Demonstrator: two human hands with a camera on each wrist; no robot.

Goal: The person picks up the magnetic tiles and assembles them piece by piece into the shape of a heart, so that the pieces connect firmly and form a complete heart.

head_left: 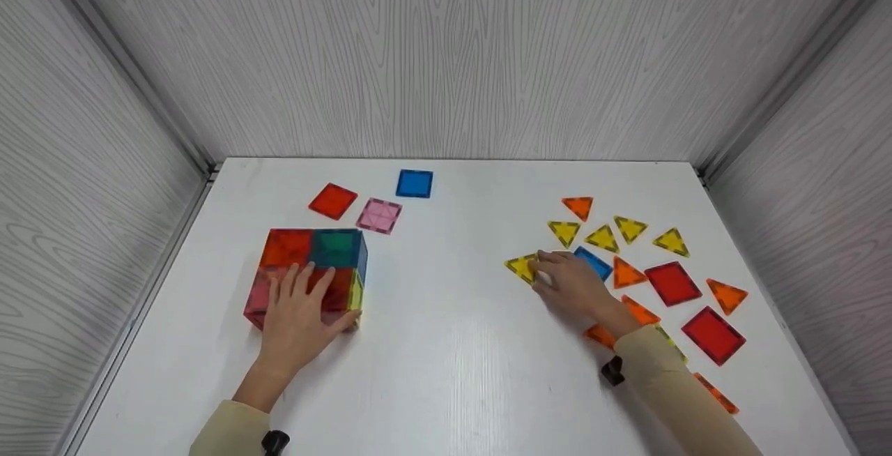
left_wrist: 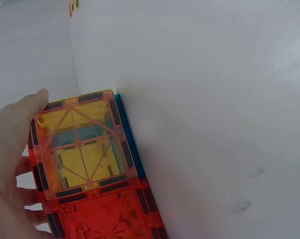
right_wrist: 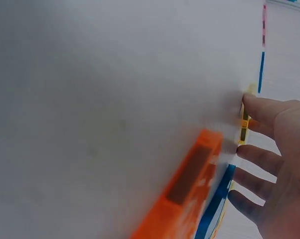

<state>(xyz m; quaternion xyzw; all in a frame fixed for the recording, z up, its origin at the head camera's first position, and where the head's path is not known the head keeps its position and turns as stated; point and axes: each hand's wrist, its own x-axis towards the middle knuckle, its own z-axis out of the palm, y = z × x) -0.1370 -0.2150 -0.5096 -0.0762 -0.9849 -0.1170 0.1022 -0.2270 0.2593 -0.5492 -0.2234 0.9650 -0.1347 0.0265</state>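
Observation:
A box built of magnetic tiles (head_left: 291, 245) stands at the left, with red, green and pink tiles showing on top and blue and yellow ones on its right side. My left hand (head_left: 296, 327) rests on it, fingers spread nearly straight over the top and the thumb at the near right corner. In the left wrist view, yellow tiles show through a clear orange-framed tile (left_wrist: 77, 143). Right of centre, my right hand (head_left: 573, 285) pinches a yellow triangular magnetic tile (head_left: 519, 267) at its right part, low over the table. A blue tile (head_left: 594, 263) lies partly hidden behind that hand.
Yellow triangles (head_left: 631, 229), orange triangles (head_left: 727, 295) and red squares (head_left: 673, 283) lie scattered around and beyond the right forearm. Behind the box lie a red square (head_left: 333, 201), a pink square (head_left: 379, 215) and a blue square (head_left: 414, 183). Wood-grain walls (head_left: 446, 58) enclose the table.

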